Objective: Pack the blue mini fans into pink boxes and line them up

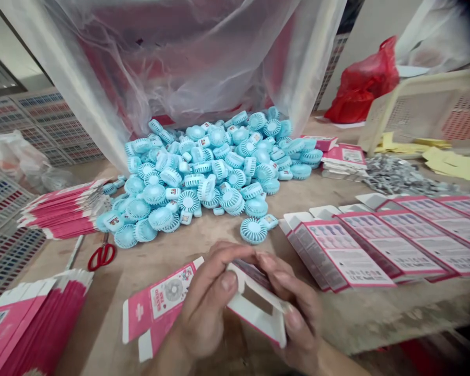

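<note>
A worn wooden table [376, 318] stands before a pale wall [376, 31], with stacked crates [43, 120] behind it at left.

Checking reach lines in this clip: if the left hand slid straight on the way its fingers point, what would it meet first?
Probably the right hand: the left hand points right and slightly away across the pink carton both hold. Depth is unclear.

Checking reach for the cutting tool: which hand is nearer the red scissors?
Left. The left hand sits right of the red scissors, across bare table; the right hand is farther right, both holding the pink carton.
</note>
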Demonstrator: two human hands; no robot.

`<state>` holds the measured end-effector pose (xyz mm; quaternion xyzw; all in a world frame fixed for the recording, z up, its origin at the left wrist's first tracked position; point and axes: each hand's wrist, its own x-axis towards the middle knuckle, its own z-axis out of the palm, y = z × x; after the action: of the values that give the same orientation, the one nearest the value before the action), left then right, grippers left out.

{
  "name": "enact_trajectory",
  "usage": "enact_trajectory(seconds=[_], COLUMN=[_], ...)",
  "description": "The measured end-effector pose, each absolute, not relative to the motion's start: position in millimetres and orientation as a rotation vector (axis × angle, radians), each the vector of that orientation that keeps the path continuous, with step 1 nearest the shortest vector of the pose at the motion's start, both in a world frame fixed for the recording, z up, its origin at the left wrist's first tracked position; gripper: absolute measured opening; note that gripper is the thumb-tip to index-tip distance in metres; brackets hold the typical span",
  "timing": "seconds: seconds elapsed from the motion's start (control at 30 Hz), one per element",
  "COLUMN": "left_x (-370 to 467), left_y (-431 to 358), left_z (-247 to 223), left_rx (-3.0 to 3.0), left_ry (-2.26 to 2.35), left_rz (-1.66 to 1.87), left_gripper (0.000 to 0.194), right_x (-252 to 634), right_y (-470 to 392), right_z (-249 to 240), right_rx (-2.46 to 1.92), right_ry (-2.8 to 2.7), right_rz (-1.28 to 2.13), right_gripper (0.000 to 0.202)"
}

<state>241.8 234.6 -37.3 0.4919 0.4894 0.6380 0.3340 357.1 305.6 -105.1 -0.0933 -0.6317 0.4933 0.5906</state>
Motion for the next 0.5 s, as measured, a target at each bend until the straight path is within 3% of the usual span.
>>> enact_trajectory(seconds=[0.23, 0.4, 0.5], left_x=[240, 239, 241], left_y=[244, 246, 245], left_z=[-50, -57, -60], left_rx=[1.435, 1.152, 1.112], left_ry=[1.343, 1.094, 1.273], left_rz=[1.710, 1.792, 1.777], left_gripper=[0.039, 0.012, 0.006], right_x=[347, 348, 348], right_y=[319, 325, 325], right_z=[-100, -103, -109], right_rx=[-0.140, -0.048, -0.091], right_ry=[-1.434, -1.522, -1.542], right_rz=[1.192, 1.077, 1.087], right_gripper=[0.036, 0.042, 0.048])
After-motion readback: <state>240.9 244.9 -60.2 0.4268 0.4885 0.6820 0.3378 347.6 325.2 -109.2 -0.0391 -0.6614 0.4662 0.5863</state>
